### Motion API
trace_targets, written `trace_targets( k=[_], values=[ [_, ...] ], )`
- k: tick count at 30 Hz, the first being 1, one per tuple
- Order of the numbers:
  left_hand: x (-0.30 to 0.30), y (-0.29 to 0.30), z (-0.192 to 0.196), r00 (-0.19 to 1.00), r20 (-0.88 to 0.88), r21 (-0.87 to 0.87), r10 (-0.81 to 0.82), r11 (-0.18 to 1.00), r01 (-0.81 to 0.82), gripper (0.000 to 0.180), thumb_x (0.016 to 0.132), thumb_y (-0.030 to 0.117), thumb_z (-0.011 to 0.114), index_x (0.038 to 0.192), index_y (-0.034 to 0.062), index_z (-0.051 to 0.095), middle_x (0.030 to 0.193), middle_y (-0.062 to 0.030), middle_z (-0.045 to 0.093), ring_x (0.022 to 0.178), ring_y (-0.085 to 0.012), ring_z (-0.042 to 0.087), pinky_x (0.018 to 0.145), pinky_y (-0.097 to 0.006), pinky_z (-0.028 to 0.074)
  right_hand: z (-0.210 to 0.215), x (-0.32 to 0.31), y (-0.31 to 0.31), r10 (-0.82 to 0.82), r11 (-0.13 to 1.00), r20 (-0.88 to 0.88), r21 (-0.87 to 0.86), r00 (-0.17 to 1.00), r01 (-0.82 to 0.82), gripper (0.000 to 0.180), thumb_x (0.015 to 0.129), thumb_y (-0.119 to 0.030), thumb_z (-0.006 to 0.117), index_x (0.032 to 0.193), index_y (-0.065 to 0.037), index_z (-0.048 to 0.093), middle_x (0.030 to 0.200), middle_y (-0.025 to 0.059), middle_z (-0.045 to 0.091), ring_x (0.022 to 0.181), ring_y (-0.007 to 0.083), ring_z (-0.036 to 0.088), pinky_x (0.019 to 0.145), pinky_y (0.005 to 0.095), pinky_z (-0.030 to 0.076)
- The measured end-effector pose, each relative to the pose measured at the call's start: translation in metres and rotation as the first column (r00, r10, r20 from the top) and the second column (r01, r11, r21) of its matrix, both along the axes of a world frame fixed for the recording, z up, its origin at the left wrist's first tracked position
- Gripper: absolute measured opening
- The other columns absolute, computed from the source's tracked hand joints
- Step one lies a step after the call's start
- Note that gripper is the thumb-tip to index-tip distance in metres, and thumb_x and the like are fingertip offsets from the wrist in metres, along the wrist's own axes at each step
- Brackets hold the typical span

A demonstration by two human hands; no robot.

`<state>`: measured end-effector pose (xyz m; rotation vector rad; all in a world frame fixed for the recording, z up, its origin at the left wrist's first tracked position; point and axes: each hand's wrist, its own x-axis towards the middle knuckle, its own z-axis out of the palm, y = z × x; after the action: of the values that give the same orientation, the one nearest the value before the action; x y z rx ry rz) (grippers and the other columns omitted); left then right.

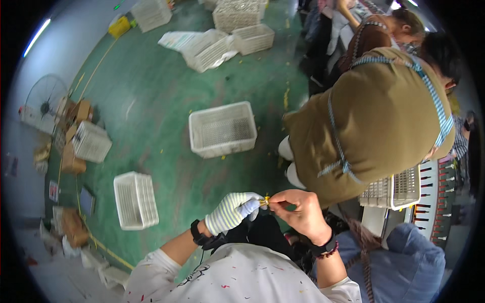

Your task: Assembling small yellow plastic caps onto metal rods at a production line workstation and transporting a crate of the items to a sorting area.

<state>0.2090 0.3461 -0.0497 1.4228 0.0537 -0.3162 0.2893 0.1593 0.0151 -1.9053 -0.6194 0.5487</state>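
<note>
My left hand (230,211) wears a striped knit glove, and its fingers are closed on a small gold-yellow piece (264,200). From the other side my bare right hand (301,208) pinches the same piece between thumb and fingertips. The two hands meet in front of my white shirt. Its exact kind is too small to make out, and fingers cover part of it. Each wrist has a black band; a dark red bead bracelet circles the right one.
A white plastic crate (222,150) sits on the green floor ahead. Stacked crates (135,201) stand to the left, near cardboard boxes (74,161) and a fan (45,107). Close on the right, a co-worker in a brown top (374,126) leans over a workbench; another wears blue (414,265).
</note>
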Motion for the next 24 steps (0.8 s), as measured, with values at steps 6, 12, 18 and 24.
trace_targets(
  k=[6,12,18,24],
  values=[
    [0.124,0.059,0.01,0.943,0.323,0.457,-0.086,0.886,-0.076,0.021,0.089,0.019,0.054,0.093,0.0006,0.064,0.072,-0.0092,0.061,0.065,-0.0207,0.058,0.062,-0.031,0.047,-0.014,0.1,0.05,-0.021,0.999,0.032,0.049,0.999,0.019,0.009,0.073,0.004,0.064,0.082,0.002,0.063,0.073,0.0062,0.063,0.065,0.0104,0.06,0.061,0.0225,0.049],
    [0.234,0.08,0.03,0.948,0.315,0.473,-0.04,0.872,-0.121,0.015,0.086,0.012,0.058,0.094,0.0011,0.064,0.08,-0.0107,0.065,0.073,-0.0235,0.062,0.066,-0.034,0.048,-0.032,0.194,0.084,-0.211,0.873,-0.352,0.352,0.912,0.338,0.005,0.074,0.004,0.061,0.077,0.0,0.06,0.07,-0.0038,0.058,0.064,0.0023,0.052,0.059,0.0181,0.044],
    [0.325,0.082,0.062,0.855,0.432,0.554,-0.287,0.833,-0.001,0.02,0.082,0.011,0.062,0.1,0.003,0.062,0.082,-0.0099,0.062,0.075,-0.0234,0.06,0.069,-0.034,0.047,-0.017,0.258,0.077,-0.282,0.743,-0.389,0.49,0.877,0.456,0.007,0.078,0.003,0.062,0.083,-0.001,0.059,0.074,-0.0032,0.057,0.068,0.0026,0.052,0.062,0.0169,0.042],
    [0.406,0.083,0.086,0.898,-0.007,0.349,-0.439,0.841,0.414,0.023,0.093,0.02,0.049,0.09,0.0013,0.062,0.056,-0.0001,0.045,0.051,-0.0078,0.04,0.049,-0.027,0.035,-0.023,0.303,0.08,-0.481,0.723,-0.092,0.521,0.872,0.454,0.007,0.084,0.0,0.061,0.091,0.001,0.061,0.079,0.0037,0.062,0.07,0.0082,0.058,0.064,0.0186,0.045]
  ],
)
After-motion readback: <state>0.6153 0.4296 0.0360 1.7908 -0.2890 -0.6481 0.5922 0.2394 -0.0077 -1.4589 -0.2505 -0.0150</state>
